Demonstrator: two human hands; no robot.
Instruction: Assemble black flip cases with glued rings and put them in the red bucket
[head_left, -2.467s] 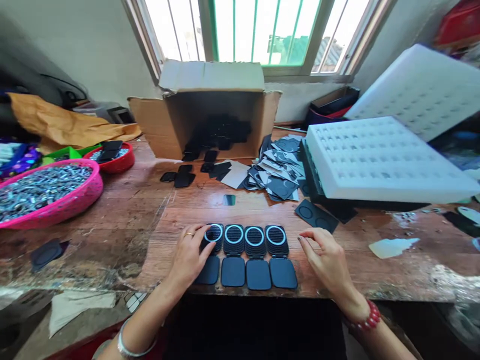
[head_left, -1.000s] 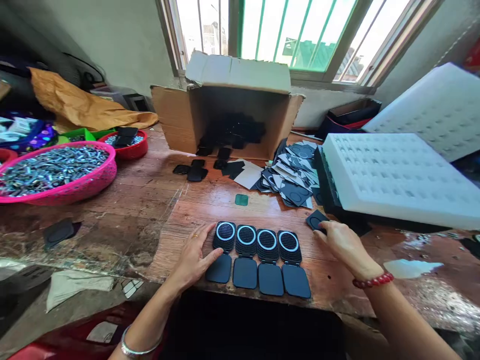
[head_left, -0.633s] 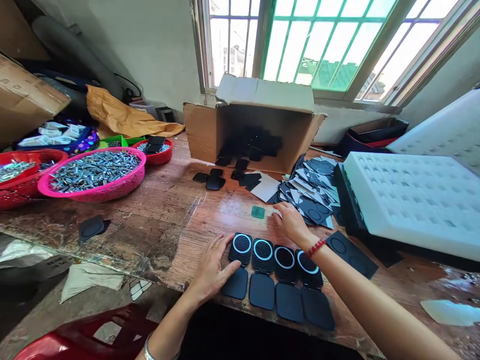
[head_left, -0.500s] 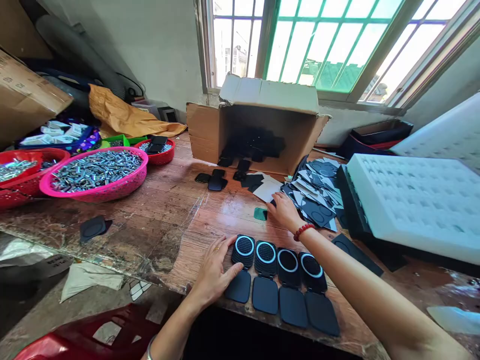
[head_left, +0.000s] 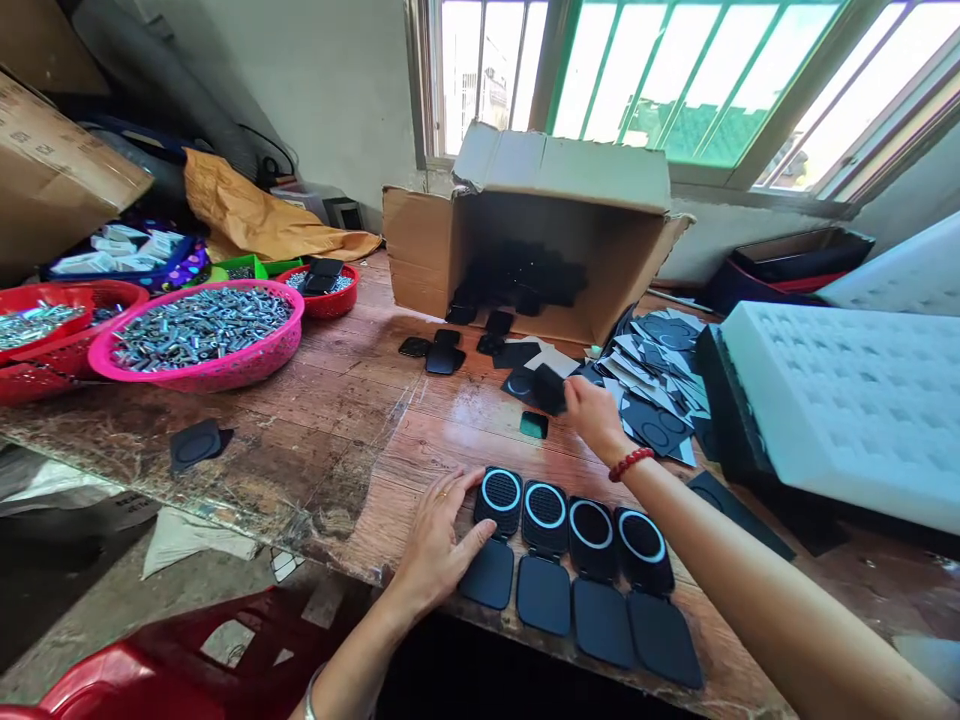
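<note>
Several black hinged folding pads lie opened flat in a row at the table's front edge, each with a white ring on its upper half. My left hand point(head_left: 437, 540) rests spread beside the leftmost folding pad point(head_left: 486, 575), fingertips at its upper half and thumb over the hinge area. Farther back, my right hand point(head_left: 596, 415) pinches a dark square sheet point(head_left: 549, 388), tilted above the table. Under it lie black sheets point(head_left: 517, 383) and a pale one point(head_left: 553, 360). A small green-tinted shiny square point(head_left: 534, 425) lies just in front.
A pile of black and white cards point(head_left: 656, 375) lies right of my right hand, beside white foam trays point(head_left: 840, 400). An open cardboard box point(head_left: 416, 250) holding dark pieces stands behind. At left are a pink basket point(head_left: 199, 375) of metal pins and a small red basket point(head_left: 334, 302).
My right hand has lifted a dark square sheet off the loose sheets and now holds it tilted. My left hand stays at the leftmost pad. The whole view has shifted slightly.
</note>
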